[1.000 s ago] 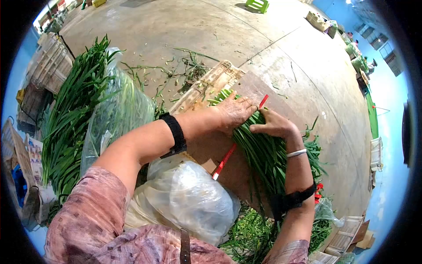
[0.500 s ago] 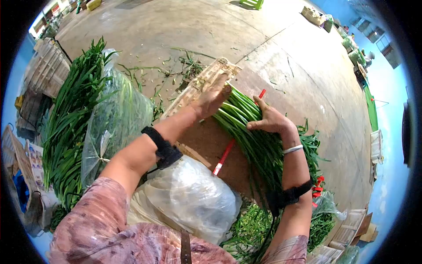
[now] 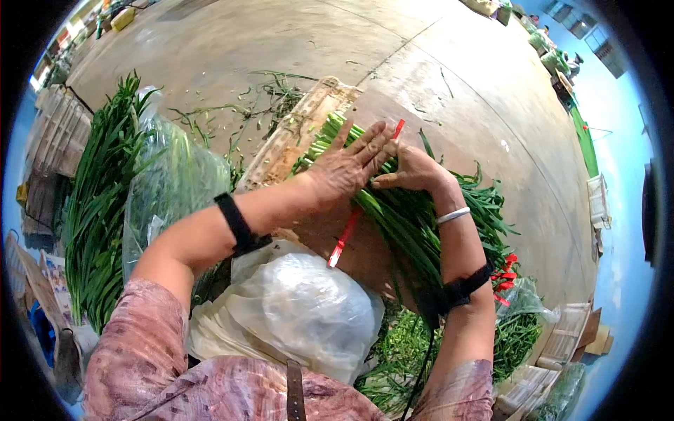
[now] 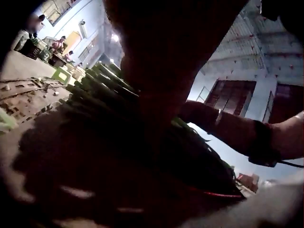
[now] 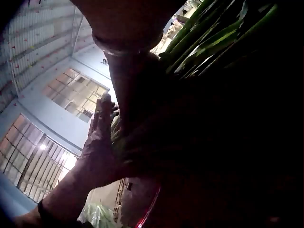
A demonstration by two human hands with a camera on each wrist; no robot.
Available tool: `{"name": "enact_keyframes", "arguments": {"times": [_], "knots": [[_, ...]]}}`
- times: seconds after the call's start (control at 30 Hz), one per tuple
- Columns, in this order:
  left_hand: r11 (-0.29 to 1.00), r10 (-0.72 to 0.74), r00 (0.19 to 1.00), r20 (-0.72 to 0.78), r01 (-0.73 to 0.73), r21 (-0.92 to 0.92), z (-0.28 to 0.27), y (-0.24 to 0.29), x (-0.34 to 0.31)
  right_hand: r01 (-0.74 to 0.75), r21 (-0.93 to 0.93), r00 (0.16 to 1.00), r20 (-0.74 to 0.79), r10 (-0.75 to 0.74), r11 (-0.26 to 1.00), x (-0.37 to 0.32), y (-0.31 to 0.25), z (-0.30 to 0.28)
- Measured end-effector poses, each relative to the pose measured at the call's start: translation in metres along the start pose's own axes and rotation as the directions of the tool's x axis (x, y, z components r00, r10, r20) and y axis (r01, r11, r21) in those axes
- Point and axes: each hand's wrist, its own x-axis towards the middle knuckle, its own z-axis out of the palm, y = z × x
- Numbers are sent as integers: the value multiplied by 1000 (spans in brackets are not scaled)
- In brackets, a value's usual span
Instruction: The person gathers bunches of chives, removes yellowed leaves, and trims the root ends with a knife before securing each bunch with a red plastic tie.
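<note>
A bundle of long green stalks (image 3: pixel 404 224) lies slantwise on a brown board (image 3: pixel 390 105), its cut ends at the upper left. My left hand (image 3: pixel 344 168) rests across the stalks near those ends, fingers straight and spread. Beside it, my right hand (image 3: pixel 421 172) cups the top of the bundle with thumb extended; its fingertips are partly hidden. A red strip (image 3: pixel 340 242) passes beneath the bundle, its other end showing beyond the hands. The left wrist view shows the stalk ends (image 4: pixel 102 83) beside my dark left hand (image 4: pixel 156 61); leaves (image 5: pixel 209 42) appear in the right wrist view.
At the left stand a pile of leafy greens (image 3: pixel 102 203) and a filled clear bag (image 3: pixel 172 175). A white plastic bag (image 3: pixel 302 302) lies close to my body. Red strips (image 3: pixel 504 277) and crates (image 3: pixel 565 333) are at the right; trimmings litter the floor.
My left hand lifted off to the cut ends, then came back down onto the stalks beside my right hand. The whole head view has shifted slightly.
</note>
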Motion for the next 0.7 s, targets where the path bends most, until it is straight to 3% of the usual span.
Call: {"name": "enact_keyframes", "arguments": {"times": [0.03,0.1,0.13,0.17,0.23,0.27,0.3,0.37,0.43,0.5,0.53,0.57,0.6,0.63,0.7], "knots": [[1000,7,1000,-2,-7,-5,-1,-2,8,-50,-39,997,53,52,998,1,-4,-1],[987,13,999,49,-21,161,-3,-6,20,-142,-120,976,151,159,983,-1,-12,-5],[994,56,998,-13,-55,93,-6,-7,25,-15,-20,998,62,16,1000,-9,-17,-7],[994,66,998,-8,-65,87,-9,-9,28,-24,-13,998,59,25,1000,-10,-14,-5],[976,149,975,164,-171,133,-15,-12,31,89,1,995,-53,-89,996,-11,-3,10],[985,160,969,188,-169,37,-13,-16,32,185,-10,966,-181,-184,983,-13,-1,18],[992,126,954,272,-121,-33,-11,-20,31,175,4,970,-173,-171,985,-15,0,23],[990,113,936,332,-79,-116,-3,-24,32,-123,-128,992,-12,122,984,-13,-6,17],[975,136,924,358,-60,-213,-4,-28,34,-126,-125,992,-26,124,984,-14,-6,14],[950,159,908,387,-35,-309,-8,-28,37,-15,-63,998,-60,11,998,-10,5,17],[953,143,882,449,-1,-301,-16,-26,41,122,73,992,-44,-119,990,-12,4,9],[955,125,851,510,35,-293,-21,-24,43,395,226,907,-246,-340,890,-7,9,13],[964,135,853,505,4,-266,-20,-24,45,121,318,993,-29,-118,940,-7,17,-1],[964,136,855,500,2,-266,-18,-25,45,-173,342,973,202,107,924,-7,15,-23],[967,152,867,474,-33,-251,-11,-26,44,-306,308,947,1,322,901,8,28,-33]]}}
